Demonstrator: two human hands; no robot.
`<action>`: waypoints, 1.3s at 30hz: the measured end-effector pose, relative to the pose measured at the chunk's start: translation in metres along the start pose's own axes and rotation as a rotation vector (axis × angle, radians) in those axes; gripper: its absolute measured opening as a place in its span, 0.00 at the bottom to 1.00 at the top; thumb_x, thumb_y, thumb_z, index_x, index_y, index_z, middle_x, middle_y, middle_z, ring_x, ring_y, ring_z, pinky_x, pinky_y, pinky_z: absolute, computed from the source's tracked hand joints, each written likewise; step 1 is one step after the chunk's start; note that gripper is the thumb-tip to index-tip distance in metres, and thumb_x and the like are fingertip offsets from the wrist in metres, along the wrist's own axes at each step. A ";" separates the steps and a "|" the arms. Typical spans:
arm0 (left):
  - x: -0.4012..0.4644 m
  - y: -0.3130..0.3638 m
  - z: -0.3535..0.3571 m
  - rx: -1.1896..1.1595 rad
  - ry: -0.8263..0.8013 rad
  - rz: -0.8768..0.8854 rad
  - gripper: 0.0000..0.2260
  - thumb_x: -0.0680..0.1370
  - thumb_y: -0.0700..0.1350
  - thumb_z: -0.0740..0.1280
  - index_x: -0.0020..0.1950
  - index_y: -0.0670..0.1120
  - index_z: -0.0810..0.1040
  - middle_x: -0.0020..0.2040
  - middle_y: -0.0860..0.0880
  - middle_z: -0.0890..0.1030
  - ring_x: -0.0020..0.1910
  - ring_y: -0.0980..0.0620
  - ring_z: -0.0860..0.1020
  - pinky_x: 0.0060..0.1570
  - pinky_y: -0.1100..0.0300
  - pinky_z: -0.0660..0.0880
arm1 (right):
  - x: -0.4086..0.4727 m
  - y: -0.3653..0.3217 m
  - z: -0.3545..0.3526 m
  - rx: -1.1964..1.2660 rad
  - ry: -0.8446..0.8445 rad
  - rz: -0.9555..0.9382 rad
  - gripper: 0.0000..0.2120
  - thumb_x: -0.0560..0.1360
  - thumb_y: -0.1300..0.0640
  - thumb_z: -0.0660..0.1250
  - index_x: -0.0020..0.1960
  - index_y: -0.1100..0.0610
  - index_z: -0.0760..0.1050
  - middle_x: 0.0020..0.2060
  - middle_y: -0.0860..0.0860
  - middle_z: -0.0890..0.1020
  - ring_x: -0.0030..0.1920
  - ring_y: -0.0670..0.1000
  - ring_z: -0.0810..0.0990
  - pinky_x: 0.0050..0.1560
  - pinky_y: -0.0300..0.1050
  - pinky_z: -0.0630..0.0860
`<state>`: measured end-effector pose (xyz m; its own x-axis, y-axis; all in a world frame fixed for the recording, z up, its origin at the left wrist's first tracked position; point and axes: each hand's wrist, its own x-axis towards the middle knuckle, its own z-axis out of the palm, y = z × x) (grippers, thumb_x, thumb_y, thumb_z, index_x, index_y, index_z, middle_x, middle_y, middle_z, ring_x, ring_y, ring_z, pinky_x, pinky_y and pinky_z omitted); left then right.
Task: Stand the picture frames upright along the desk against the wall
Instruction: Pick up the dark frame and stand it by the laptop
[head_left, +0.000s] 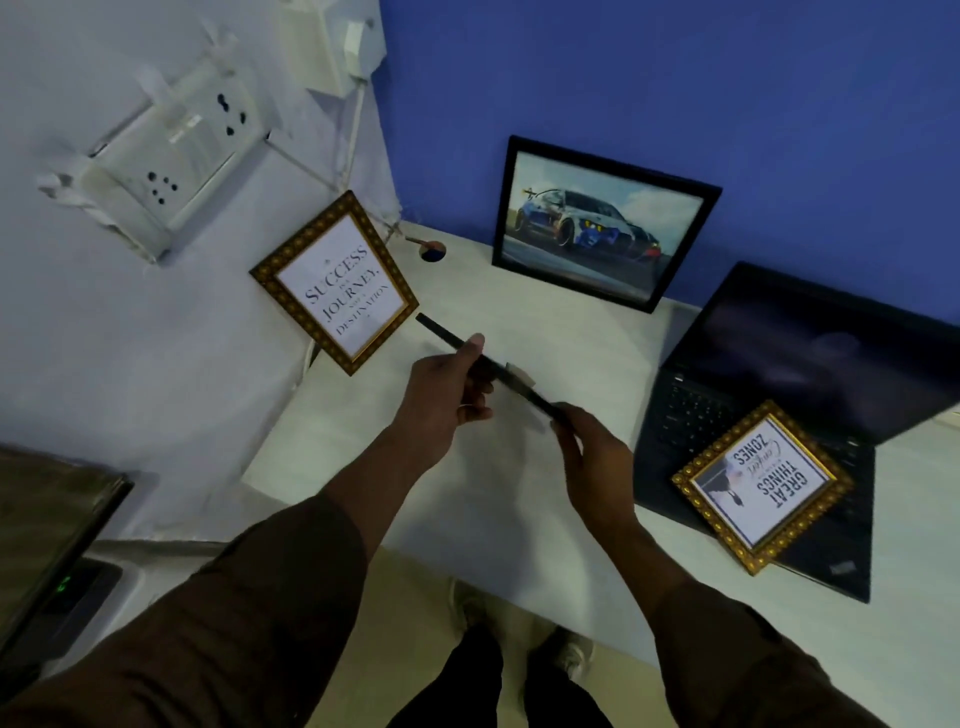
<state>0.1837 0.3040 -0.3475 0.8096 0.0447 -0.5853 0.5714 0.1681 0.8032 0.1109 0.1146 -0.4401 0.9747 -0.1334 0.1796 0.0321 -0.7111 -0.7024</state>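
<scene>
Pale lilac wall on the left meets a deep blue wall at a corner, and a white tabletop runs along beneath both. High on the pale wall hangs a white plastic socket board with a thin white cable trailing down towards the corner.

Against the pale wall stands a gold ornate-bordered picture frame with a "Success is a journey" print, upright and tilted slightly back, its lower edge on the tabletop. Just to its right, near the corner, a small round cable hole is cut into the tabletop.

At centre, above the tabletop, both hands hold a thin black picture frame seen edge-on, so its face cannot be read. The left hand grips it near the middle, thumb on the upper side and fingers curled under. The right hand pinches the nearer end, fingers closed around the edge. A small pale tab shows on the frame between the two hands.

Behind them, a black rectangular frame with a racing car photograph stands upright, leaning on the blue wall. To the right, an open black laptop sits on the tabletop, its screen dark. Lying flat on its keyboard and front edge is a second gold ornate frame with a "Great things" print, turned upside down to the viewer.
</scene>
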 end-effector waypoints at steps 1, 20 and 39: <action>-0.001 -0.001 0.003 0.006 -0.032 0.003 0.18 0.79 0.55 0.68 0.45 0.39 0.83 0.36 0.44 0.82 0.28 0.52 0.77 0.32 0.56 0.79 | 0.001 0.001 -0.007 0.040 0.024 0.013 0.12 0.82 0.58 0.66 0.65 0.57 0.79 0.57 0.52 0.85 0.54 0.50 0.84 0.55 0.40 0.77; -0.102 -0.118 0.167 0.406 -0.135 -0.037 0.19 0.83 0.56 0.60 0.54 0.42 0.81 0.48 0.42 0.84 0.47 0.47 0.81 0.52 0.51 0.77 | -0.110 0.102 -0.223 0.715 0.299 0.488 0.14 0.85 0.51 0.57 0.65 0.56 0.75 0.54 0.53 0.84 0.53 0.51 0.86 0.46 0.47 0.85; -0.188 -0.172 0.421 0.160 -0.673 -0.188 0.23 0.79 0.59 0.63 0.65 0.43 0.80 0.57 0.40 0.86 0.57 0.38 0.84 0.57 0.40 0.79 | -0.204 0.219 -0.416 0.598 0.474 0.566 0.16 0.84 0.46 0.55 0.61 0.55 0.75 0.54 0.50 0.85 0.54 0.52 0.86 0.51 0.54 0.85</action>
<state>-0.0100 -0.1477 -0.3289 0.5733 -0.5967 -0.5614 0.6803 -0.0352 0.7321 -0.1734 -0.3011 -0.3438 0.6929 -0.7098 -0.1268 -0.1810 -0.0010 -0.9835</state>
